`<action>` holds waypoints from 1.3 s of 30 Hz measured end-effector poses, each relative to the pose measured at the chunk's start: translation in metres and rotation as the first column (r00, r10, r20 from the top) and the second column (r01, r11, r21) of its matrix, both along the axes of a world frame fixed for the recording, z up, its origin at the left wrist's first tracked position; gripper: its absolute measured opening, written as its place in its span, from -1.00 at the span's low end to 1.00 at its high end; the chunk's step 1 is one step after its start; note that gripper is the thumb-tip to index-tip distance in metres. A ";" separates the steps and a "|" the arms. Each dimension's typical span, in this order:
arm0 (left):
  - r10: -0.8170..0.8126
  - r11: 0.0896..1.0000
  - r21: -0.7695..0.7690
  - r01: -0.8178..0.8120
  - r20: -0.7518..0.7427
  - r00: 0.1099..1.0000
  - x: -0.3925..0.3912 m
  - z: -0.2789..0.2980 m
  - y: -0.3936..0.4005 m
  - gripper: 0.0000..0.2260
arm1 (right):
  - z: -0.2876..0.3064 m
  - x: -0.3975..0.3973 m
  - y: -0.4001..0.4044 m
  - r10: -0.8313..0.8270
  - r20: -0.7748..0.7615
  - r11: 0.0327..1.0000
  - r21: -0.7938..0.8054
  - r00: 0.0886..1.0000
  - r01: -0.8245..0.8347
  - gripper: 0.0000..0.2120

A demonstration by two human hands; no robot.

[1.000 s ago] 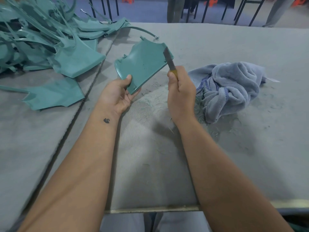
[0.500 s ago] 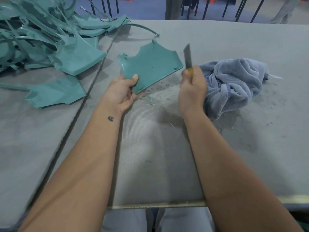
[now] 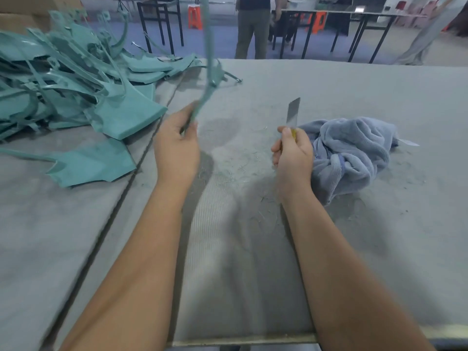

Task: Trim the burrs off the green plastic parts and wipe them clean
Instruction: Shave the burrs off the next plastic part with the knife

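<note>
My left hand (image 3: 177,148) grips the lower end of a green plastic part (image 3: 209,62), which stands nearly on edge and blurs upward above the table. My right hand (image 3: 293,155) holds a knife (image 3: 293,114) by its yellow handle, blade pointing up and apart from the part. A crumpled blue-grey towel (image 3: 352,153) lies just right of my right hand. A heap of green plastic parts (image 3: 65,79) fills the far left of the table, and one flat green part (image 3: 93,163) lies in front of the heap.
The grey felt-covered table (image 3: 253,249) carries scattered plastic shavings (image 3: 243,168) between my hands. A seam (image 3: 119,198) runs diagonally down the left side. Behind the table stand a person (image 3: 253,26), dark table frames and orange stools (image 3: 195,16).
My left hand has turned the green part from lying flat-faced to standing on edge and lifted it. My right hand with the knife has drawn away to the right, off the part.
</note>
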State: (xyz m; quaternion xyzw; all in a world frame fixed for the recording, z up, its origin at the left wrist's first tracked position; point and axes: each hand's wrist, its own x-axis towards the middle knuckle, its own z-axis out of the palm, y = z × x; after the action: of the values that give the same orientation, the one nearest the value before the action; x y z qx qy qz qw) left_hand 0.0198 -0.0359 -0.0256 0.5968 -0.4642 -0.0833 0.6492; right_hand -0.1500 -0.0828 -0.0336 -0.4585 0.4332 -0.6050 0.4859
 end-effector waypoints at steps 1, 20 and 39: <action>0.057 0.996 0.058 -0.068 0.164 0.985 0.002 -0.003 0.000 -0.61 | 0.000 0.001 0.001 0.029 0.018 1.000 0.008 0.999 -0.029 -0.81; -0.112 0.980 -0.185 0.072 -0.217 0.970 0.026 0.000 0.003 -0.75 | -0.008 0.001 0.008 -0.343 -0.801 0.850 -0.487 0.491 -0.201 -0.72; -0.037 0.997 -0.082 0.007 -0.365 0.930 0.019 0.006 0.006 -0.76 | 0.005 0.015 0.022 -0.802 -0.441 0.453 -0.889 0.403 -0.071 -0.83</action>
State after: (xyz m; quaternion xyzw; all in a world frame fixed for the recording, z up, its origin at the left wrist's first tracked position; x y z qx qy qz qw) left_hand 0.0389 -0.0301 -0.0191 0.5393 -0.3447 -0.1818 0.7466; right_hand -0.1353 -0.0603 -0.0282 -0.7217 0.3828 -0.5283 -0.2314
